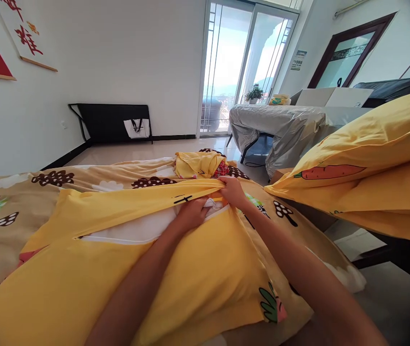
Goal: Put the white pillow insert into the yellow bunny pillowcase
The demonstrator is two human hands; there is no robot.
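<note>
A yellow pillowcase (205, 269) lies across the bed in front of me, with a long slit gaping along its far side. Through the slit shows a white pillow (132, 226). My left hand (193, 212) is closed at the slit's right part, on white fabric that looks like the pillow's corner; its fingertips are partly hidden. At the slit's right end, my right hand (232, 191) pinches the upper edge of the pillowcase and holds it raised. A bunched yellow cloth (197, 164) rests just beyond both hands.
Patterned brown bedding (85, 175) lies under the pillowcase. Another yellow pillow (366, 158) with a carrot print stands at the right. Farther back are a plastic-covered table (277, 120), a black folded frame (111, 122) with a white bag (136, 129), and a sliding glass door (226, 62).
</note>
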